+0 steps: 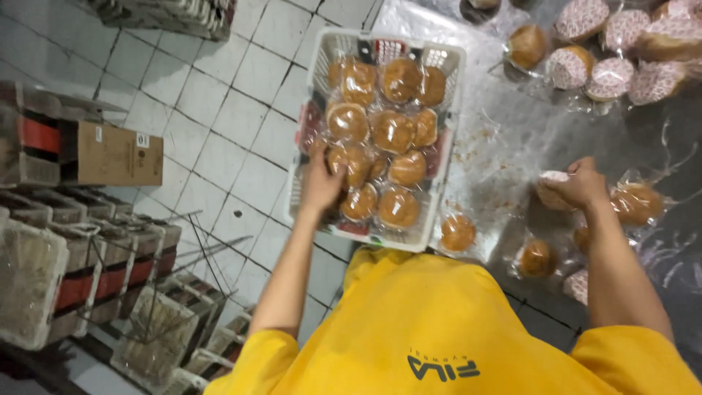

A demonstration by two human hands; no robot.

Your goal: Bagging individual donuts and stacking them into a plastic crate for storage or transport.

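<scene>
A white plastic basket (453,80) stands in the middle, filled with several round brown buns wrapped in clear bags (392,132). My left hand (320,180) reaches into the basket's near left side and rests on a wrapped bun there. My right hand (579,184) is to the right over a plastic-covered surface (512,124), shut on a bun with a patterned paper base (550,192). Another wrapped bun (638,203) lies just right of that hand. I wear a yellow shirt (431,329).
More wrapped buns lie loose near the basket (458,232) and below my right arm (537,259). Buns in patterned cups (611,76) are piled at the top right. A cardboard box (110,155) and stacked crates (88,271) stand on the white tiled floor (219,117) at left.
</scene>
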